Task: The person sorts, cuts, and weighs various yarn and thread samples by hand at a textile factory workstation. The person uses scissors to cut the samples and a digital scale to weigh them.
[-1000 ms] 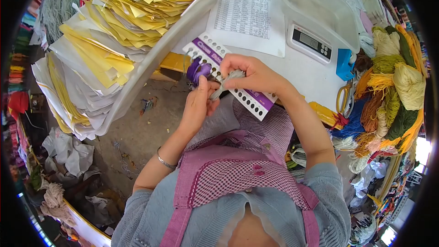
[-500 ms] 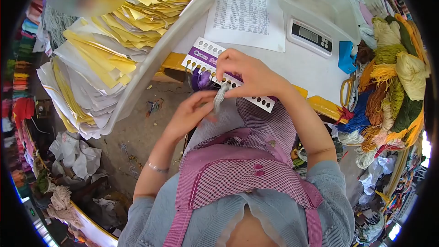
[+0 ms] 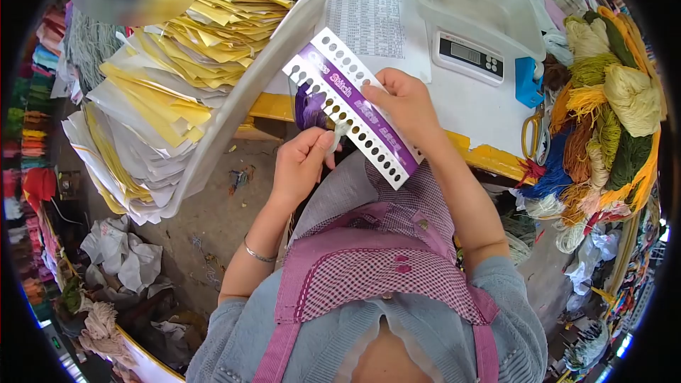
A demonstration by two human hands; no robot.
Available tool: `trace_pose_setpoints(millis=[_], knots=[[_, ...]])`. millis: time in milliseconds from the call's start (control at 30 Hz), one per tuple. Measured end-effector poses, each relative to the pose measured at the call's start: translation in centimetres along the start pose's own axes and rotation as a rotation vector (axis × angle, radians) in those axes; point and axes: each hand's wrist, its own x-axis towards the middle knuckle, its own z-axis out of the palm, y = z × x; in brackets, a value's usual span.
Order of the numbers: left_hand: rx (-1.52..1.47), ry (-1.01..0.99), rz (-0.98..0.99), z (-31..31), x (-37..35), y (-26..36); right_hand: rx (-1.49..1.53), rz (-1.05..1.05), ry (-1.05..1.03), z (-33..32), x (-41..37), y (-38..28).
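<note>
Left hand: fingertips pinched on pale grey floss, right at the card's near edge; remaining fingers curled, partly hidden.
Right hand: grasping the Cross Stitch thread card by its far side, thumb flat on the face, fingertips beneath out of view.
Holding the card: probably best braced firmly under the right thumb, without bending the board around the holes.
Handling the floss: best drawn evenly with the left fingertips, strands gathered together, clear of the neighbouring purple floss; too hard a tug could crease or tear the hole edge.
Card: white, long and narrow, slanted between both hands; purple printed band down the middle, a row of holes along each long edge.
Grey floss: soft, pale, bunched at the edge holes beside the left fingertips; exact looping too small to tell.
Purple floss: glossy, hanging from holes just beyond the left fingers.
Beyond the right fingers: printed sheet, digital scale and blue tape dispenser.
</note>
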Motion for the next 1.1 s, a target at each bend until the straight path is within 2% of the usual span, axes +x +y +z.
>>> trace_pose_setpoints(millis=[133, 200, 233, 267, 333, 367, 400, 433, 467, 500, 567, 600, 733, 967, 1100], knots=[[0.078, 0.071, -0.07, -1.1, -0.5, 0.0, -0.203, -0.058, 0.082, 1.4, 0.8, 1.3], [0.143, 0.195, 0.167, -1.7, -0.4, -0.4, -0.532, -0.132, 0.152, 1.1, 1.4, 0.9], [0.075, 0.162, 0.116, -2.5, -0.6, 1.4, -0.527, -0.145, 0.157, 1.1, 1.5, 0.6], [-0.079, 0.204, 0.163, -2.9, -0.3, 1.8, -0.493, -0.134, 0.118, 1.2, 1.3, 0.1], [-0.61, 0.231, 0.11, -4.9, 0.5, 1.6, -0.533, -0.14, 0.073, 1.6, 1.3, -0.7], [-0.934, 0.175, 0.171, -5.0, 1.0, 1.2, -0.549, -0.14, 0.046, 1.8, 1.2, -1.2], [-0.955, 0.146, 0.176, -5.1, 1.3, 1.5, -0.577, -0.303, 0.063, 2.0, 1.7, -0.6], [-0.976, 0.118, 0.179, -5.1, 1.5, 1.9, -0.575, -0.308, 0.069, 2.1, 2.3, -0.2], [-0.936, 0.207, 0.168, -4.8, 1.7, 2.3, -0.548, -0.294, 0.049, 2.2, 2.9, 0.1], [-0.935, 0.202, 0.167, -5.0, 1.7, 2.5, -0.523, -0.277, 0.028, 2.4, 3.2, 0.0], [-0.609, 0.218, 0.233, -5.5, 1.9, 2.7, -0.53, -0.27, 0.046, 2.9, 3.8, -0.5], [-0.66, 0.277, 0.191, -5.0, 1.9, 3.4, -0.544, -0.266, 0.055, 3.3, 4.2, -0.6], [-0.731, 0.296, 0.205, -5.1, 2.0, 3.3, -0.573, -0.301, 0.099, 4.4, 5.7, -0.4], [-0.764, 0.262, 0.212, -5.1, 2.0, 3.6, -0.606, -0.338, 0.109, 5.4, 7.2, -0.5], [-0.802, 0.274, 0.188, -5.1, 1.9, 3.4, -0.711, -0.383, 0.114, 5.7, 5.0, -0.8]])
